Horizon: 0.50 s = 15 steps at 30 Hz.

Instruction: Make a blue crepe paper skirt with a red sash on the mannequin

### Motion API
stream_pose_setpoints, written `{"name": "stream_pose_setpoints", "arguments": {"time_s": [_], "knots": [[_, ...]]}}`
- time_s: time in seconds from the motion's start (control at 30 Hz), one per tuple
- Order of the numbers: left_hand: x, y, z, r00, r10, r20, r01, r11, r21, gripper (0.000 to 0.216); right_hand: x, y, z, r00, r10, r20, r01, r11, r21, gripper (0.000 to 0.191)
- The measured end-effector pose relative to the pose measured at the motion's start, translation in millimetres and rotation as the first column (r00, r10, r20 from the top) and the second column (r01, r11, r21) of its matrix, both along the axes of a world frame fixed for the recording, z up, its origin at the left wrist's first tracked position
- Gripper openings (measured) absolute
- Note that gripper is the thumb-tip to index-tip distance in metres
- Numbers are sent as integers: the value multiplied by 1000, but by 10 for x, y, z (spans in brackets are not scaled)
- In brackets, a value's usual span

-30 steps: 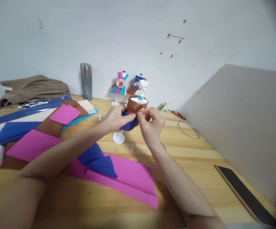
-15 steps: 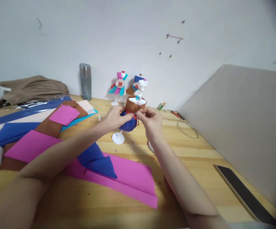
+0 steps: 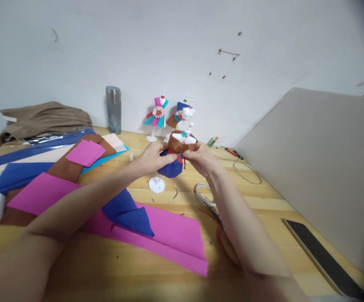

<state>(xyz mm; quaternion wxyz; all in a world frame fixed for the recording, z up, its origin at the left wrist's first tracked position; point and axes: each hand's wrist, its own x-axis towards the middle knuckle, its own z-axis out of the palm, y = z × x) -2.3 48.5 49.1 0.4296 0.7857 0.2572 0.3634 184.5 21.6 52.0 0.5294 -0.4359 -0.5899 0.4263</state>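
In the middle of the head view a small white mannequin stands tilted on a round white base [image 3: 157, 185], dressed in a brown crepe-like top [image 3: 177, 144], a red waist piece [image 3: 179, 159] and a puffed blue skirt [image 3: 170, 166]. My left hand [image 3: 153, 160] is closed on its left side at the waist, thumb across the front. My right hand [image 3: 203, 159] pinches the right edge of the brown top; its fingertips are partly hidden behind it. Just beyond stand two more dressed mannequins, one with pink and turquoise strips [image 3: 157, 112], one in blue and brown [image 3: 182, 110].
Pink sheets [image 3: 175, 224] and a folded blue piece [image 3: 130, 212] lie in front. Scissors [image 3: 224, 241] and a white ring [image 3: 203, 193] sit by my right forearm. A phone [image 3: 323, 256] lies right, beside a pale panel [image 3: 313, 167]. A flask [image 3: 114, 110] stands back left.
My right hand has shifted slightly right and turned, and the mannequin's top has moved a little right and down. The scissors and white ring now show more beside my forearm.
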Motion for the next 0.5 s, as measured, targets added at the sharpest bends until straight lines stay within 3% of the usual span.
{"name": "stream_pose_setpoints", "arguments": {"time_s": [0.37,0.5], "knots": [[-8,2,30,1000,-11,-18,11,1000,21,30,127,293,-27,975,207,86,-206,978,-24,44],[-17,2,23,1000,-8,-7,8,1000,-5,27,212,369,0,976,200,91,-196,979,-56,49]]}}
